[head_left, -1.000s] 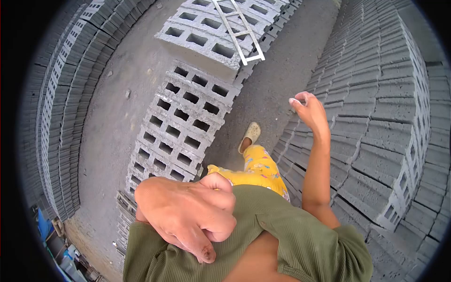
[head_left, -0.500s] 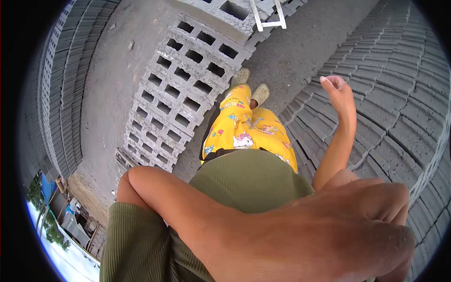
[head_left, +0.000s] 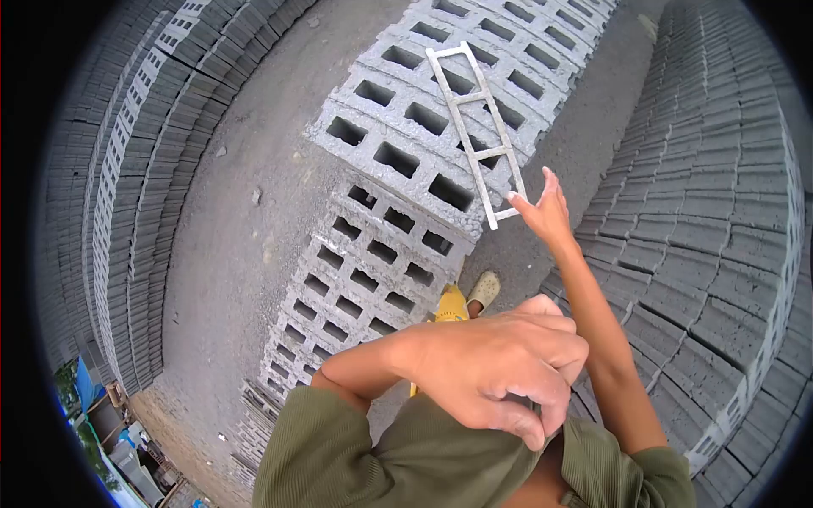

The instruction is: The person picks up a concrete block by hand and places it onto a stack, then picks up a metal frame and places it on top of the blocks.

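Note:
My right hand (head_left: 546,216) reaches forward with thumb and fingers spread. Its thumb overlaps the near end of a pale, ladder-shaped frame (head_left: 476,153), which lies slanted on top of stacked hollow concrete blocks (head_left: 385,182). Bent across my chest, my left hand (head_left: 517,360) is close to the camera with its fingers curled in. The thumb and finger tips come together right beside the neckline of my green ribbed shirt (head_left: 364,461); whether they pinch any cloth, I cannot tell.
A long stack of grey slabs or blocks (head_left: 677,254) runs along the right. Another curved wall of stacked blocks (head_left: 161,195) stands at the left, beyond bare ground (head_left: 246,186). One clog-shod foot (head_left: 485,289) is beside the central stack. Blue sheeting (head_left: 85,385) hangs far left.
My view has tipped forward, bringing the whole ladder-shaped frame into sight. My right hand has stretched out to its near end and opened. My left hand has come up near the neckline.

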A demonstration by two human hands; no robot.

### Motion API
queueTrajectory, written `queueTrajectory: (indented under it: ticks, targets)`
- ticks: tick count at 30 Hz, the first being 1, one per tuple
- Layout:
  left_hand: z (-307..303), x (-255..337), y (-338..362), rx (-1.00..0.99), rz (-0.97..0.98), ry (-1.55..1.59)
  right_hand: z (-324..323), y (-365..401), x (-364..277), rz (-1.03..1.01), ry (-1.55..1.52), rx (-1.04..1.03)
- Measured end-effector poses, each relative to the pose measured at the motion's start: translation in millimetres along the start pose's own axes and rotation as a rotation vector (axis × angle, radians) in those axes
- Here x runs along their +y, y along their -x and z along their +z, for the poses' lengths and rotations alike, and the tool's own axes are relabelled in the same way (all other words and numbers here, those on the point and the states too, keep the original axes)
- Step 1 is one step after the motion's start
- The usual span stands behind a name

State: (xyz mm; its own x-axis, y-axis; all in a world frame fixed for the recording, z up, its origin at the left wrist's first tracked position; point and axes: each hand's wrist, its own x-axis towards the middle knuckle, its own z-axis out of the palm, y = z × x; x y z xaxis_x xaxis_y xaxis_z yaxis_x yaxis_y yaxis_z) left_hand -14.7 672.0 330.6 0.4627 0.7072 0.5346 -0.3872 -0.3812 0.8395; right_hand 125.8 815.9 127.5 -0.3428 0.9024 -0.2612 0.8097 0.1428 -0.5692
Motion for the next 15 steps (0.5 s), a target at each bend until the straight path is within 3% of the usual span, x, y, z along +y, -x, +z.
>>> queueTrajectory:
  ticks: [2, 3, 6, 7, 9, 11, 13, 15]
  targets:
    - [-22, -32, 25, -0.004, -0.362, -0.106, 19, -16, -20, 0.148, 0.059, -0.098]
    - [-35, -51, 40, 0.057, -0.541, -0.313, 28, -21, -24, 0.207, 0.084, -0.162]
    - [-60, -100, 90, 0.416, -0.974, -0.773, 44, -21, -34, 0.295, 0.080, -0.184]
    - [-65, -103, 98, 0.335, -1.115, -0.888, 49, -20, -34, 0.310, 0.074, -0.127]
    - [-67, -110, 99, 0.277, -1.306, -0.711, 52, -17, -33, 0.262, 0.072, -0.042]
    - [-55, -124, 99, 0.337, -1.318, -0.583, 39, -18, -37, 0.278, 0.064, -0.045]
    - [-45, -129, 87, 0.284, -1.286, -0.729, 20, -19, -39, 0.213, 0.093, -0.012]
    - [-32, -146, 84, 0.378, -1.256, -0.945, 8, -31, -30, 0.108, 0.171, 0.051]
